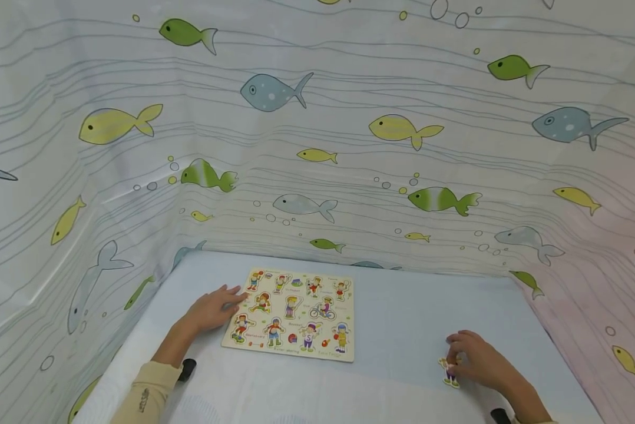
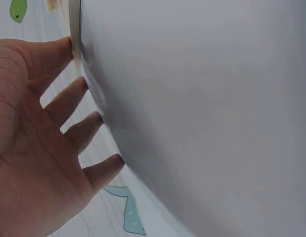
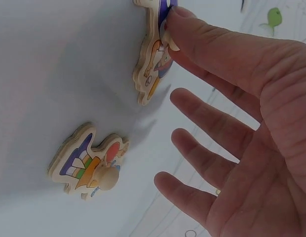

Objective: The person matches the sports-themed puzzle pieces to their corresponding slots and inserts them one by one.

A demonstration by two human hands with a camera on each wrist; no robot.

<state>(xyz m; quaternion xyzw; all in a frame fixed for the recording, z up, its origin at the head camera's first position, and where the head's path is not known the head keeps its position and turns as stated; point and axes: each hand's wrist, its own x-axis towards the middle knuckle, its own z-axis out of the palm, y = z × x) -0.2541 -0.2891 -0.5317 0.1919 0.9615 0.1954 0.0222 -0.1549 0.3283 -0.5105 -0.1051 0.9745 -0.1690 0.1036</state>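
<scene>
1. Left hand (image 1: 211,309), lower left of centre in the head view: lies flat, fingers straight and spread, holding nothing. Fingertips touch the left edge of the puzzle board (image 1: 296,315).
2. Left wrist view confirms it: spread fingers (image 2: 68,101) against the table surface (image 2: 202,118), the topmost fingertip at the board's thin edge in the upper left of the frame.
3. Right hand (image 1: 479,359), lower right of the head view, well apart from the board. Thumb and forefinger pinch the peg of a figure piece (image 3: 155,54) lying on the table (top centre of the right wrist view); the other fingers (image 3: 212,123) hang loose and spread.
4. A second figure piece (image 3: 88,165), with a round wooden peg, lies just beside the first, lower left of that view, untouched.
5. Board sits mid-table, most slots filled with sport figures.
6. Surround: fish-print curtain (image 1: 317,129) behind and on both sides of the table.
</scene>
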